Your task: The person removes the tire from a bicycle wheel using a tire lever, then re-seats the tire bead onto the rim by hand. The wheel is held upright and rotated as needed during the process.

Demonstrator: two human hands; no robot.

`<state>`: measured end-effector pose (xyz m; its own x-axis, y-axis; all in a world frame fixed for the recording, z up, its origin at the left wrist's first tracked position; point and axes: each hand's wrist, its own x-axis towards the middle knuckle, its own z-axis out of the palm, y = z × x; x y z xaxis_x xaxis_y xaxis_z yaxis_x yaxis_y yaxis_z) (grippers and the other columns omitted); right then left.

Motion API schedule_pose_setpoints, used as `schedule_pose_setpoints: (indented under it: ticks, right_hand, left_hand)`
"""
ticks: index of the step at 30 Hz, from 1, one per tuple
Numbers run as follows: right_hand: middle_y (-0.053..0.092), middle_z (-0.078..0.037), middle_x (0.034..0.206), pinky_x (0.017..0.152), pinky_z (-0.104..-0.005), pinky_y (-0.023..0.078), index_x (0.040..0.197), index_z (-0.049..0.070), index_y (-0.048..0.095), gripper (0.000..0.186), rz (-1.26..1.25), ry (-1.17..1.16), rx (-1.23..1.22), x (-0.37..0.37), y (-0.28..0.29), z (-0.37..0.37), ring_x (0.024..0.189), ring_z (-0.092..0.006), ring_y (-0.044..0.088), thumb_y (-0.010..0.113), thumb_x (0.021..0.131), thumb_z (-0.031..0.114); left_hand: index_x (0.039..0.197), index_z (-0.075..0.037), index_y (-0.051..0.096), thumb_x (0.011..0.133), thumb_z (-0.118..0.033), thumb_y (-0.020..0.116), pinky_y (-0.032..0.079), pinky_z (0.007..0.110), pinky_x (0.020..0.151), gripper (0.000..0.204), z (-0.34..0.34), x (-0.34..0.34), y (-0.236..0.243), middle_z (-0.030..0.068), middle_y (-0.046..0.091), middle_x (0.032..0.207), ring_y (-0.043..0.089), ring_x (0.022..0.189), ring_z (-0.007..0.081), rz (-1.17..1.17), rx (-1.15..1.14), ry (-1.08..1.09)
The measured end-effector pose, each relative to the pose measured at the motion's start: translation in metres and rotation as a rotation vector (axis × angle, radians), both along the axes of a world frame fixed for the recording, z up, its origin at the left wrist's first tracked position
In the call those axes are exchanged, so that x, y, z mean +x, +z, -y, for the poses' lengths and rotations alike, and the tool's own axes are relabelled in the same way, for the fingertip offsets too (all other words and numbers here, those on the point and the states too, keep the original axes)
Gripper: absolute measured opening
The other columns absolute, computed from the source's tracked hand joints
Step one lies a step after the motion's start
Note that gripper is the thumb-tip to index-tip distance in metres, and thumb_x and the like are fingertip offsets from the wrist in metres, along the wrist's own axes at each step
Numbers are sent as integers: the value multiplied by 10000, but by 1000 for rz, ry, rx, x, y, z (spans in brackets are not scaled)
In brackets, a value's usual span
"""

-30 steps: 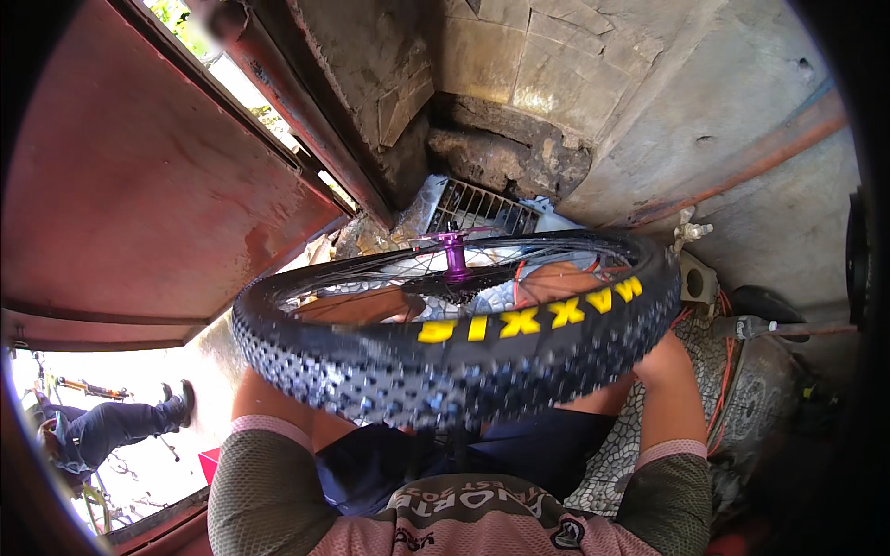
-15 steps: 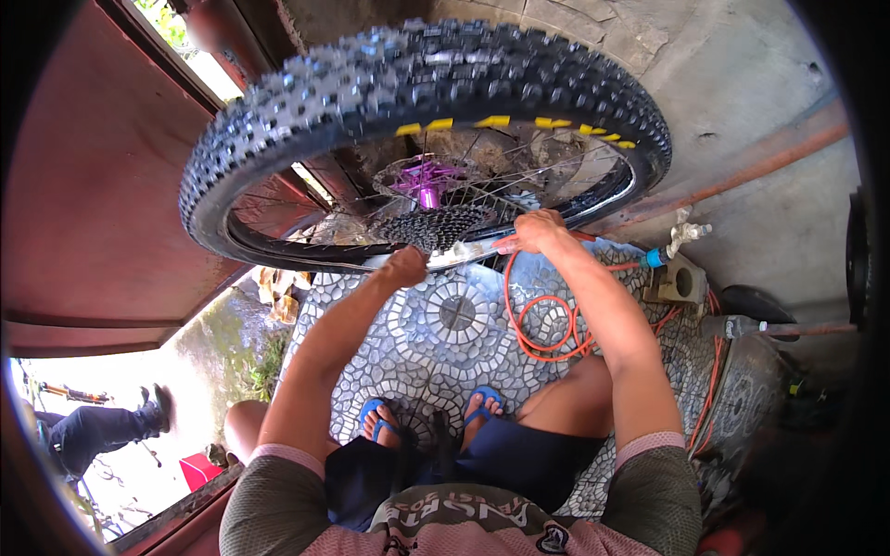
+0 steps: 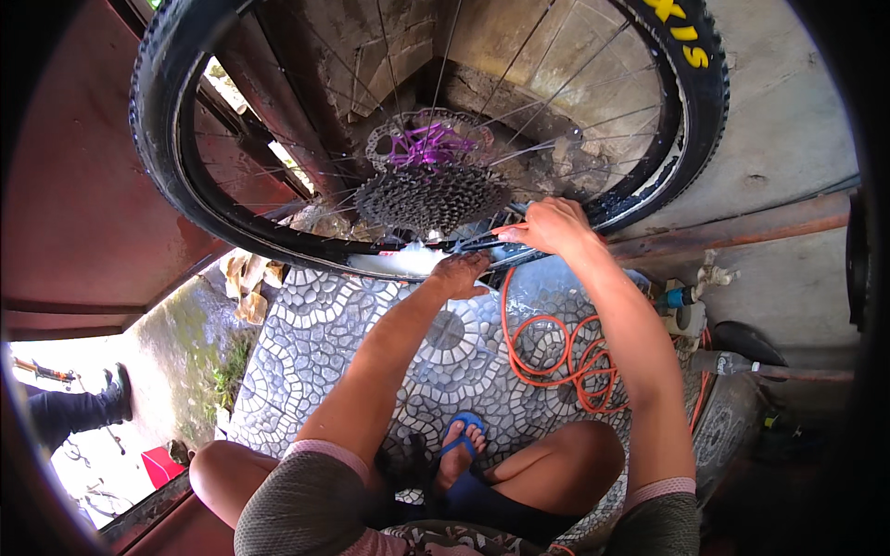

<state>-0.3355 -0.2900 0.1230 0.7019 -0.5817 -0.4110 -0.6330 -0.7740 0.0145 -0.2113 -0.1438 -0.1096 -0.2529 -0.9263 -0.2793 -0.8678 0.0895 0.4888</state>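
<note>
A bicycle wheel [image 3: 163, 196] with a knobby black tyre stands tilted before me, its spokes and side facing me. At its hub are a black cassette [image 3: 431, 199], a purple hub centre [image 3: 426, 145] and a disc brake rotor [image 3: 380, 146]. Along the near part of the rim runs a wet-looking white patch [image 3: 399, 261]. My left hand [image 3: 462, 273] is closed over the near edge of the wheel, thumb toward me. Just to its right, my right hand [image 3: 554, 227] grips the rim, fingers pointing left. What lies under its fingertips is partly hidden.
An orange hose [image 3: 556, 371] lies coiled on the pebble-patterned floor [image 3: 306, 324], near a tap [image 3: 714, 276] on the right wall. A clear bottle [image 3: 723, 362] is at the right. A red metal panel [image 3: 65, 185] stands left; beyond it shows another person's leg [image 3: 79, 408].
The wheel has tipped so its side and spokes show more, and its tread less. My left hand has slid right along the rim, closer to my right hand.
</note>
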Motion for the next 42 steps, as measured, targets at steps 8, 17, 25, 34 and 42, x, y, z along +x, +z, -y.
schedule_pose_setpoints:
  ticks: [8,17,25,34,42]
  right_hand:
    - [725,-199,1082,877,-460,551,1035,136,790,516,74,-6,-166,-64,-32,16,993,-361,717,645,900,613]
    - [724,-214,1073,889,-461,549,1022,126,792,514,103,7,-169,-65,-44,15,1000,-361,710,643,905,604]
    - [752,-122,1029,824,-485,552,1240,249,681,315,32,138,40,-50,-28,-26,950,-329,722,588,989,415]
    - [743,-108,948,805,-459,565,1233,150,678,329,240,184,97,-32,-124,-69,939,-320,730,617,917,221]
    - [736,-130,1024,750,-440,601,1273,68,612,316,-17,13,-49,-55,-209,-67,901,-308,750,558,993,203]
  left_hand:
    - [1276,-97,664,1019,-563,495,333,508,1197,558,-8,25,4,112,587,1430,439,1424,340,101,110,-86]
    - [1122,-54,732,1024,-696,307,498,523,1039,777,-36,60,1,247,720,1124,674,1136,405,64,239,245]
    - [1026,-95,741,958,-514,614,593,527,841,443,-57,92,2,199,754,943,741,910,402,202,-18,355]
    - [1472,-219,557,963,-69,486,407,447,1169,535,-18,48,-25,121,518,1541,479,1430,279,21,-47,-111]
    - [1271,-111,672,959,-121,544,513,437,1056,337,-41,85,-37,138,650,1336,625,1248,277,125,-93,-150]
